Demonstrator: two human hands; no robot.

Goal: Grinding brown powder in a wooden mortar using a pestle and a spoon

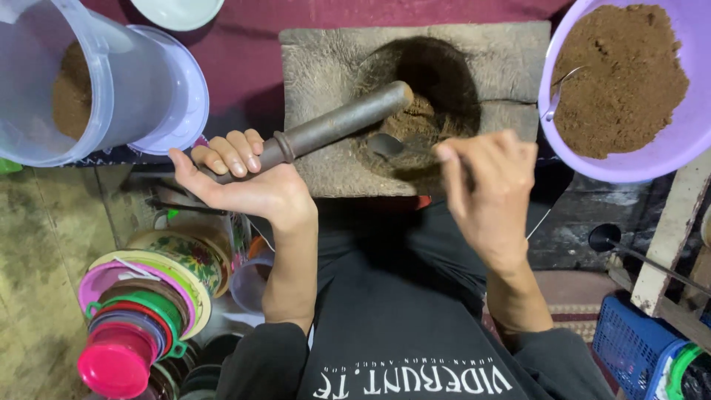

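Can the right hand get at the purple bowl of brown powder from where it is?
Probably yes. The right hand holds a spoon over the stone mortar, and the purple bowl sits just beside it to the right, open-topped, with nothing between them. The left hand grips the pestle, off that path.

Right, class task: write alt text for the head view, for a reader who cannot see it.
Seen from above, a person's left hand holds a dark pestle in a stone mortar of brown powder, while the right hand dips a spoon into it. A purple bowl of the same powder sits to the right.
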